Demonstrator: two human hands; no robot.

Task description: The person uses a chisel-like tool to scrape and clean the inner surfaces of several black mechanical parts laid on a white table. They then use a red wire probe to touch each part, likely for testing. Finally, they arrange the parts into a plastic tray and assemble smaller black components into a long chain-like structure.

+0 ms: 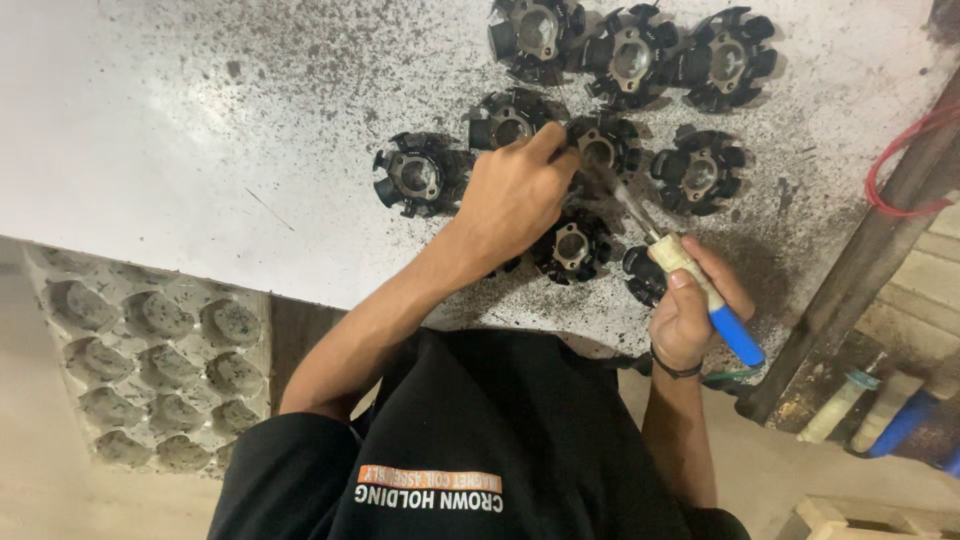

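Steadying black stator core (603, 148) under left hand (515, 195); right hand (690, 305), clamped round screwdriver (690, 275), working tip into it.

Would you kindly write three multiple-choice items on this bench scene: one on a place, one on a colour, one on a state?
1. Where does the egg tray lie?
A. below the white table's edge
B. on the table
C. under the red wire

2. What colour is the tool handle's lower end?
A. green
B. blue
C. black

3. What is the left hand doing?
A. hanging free
B. holding the tool
C. pressing on a black stator core

A: the tray sits lower left, off the table.
B: blue shows below the right hand.
C: its fingers rest on the core.
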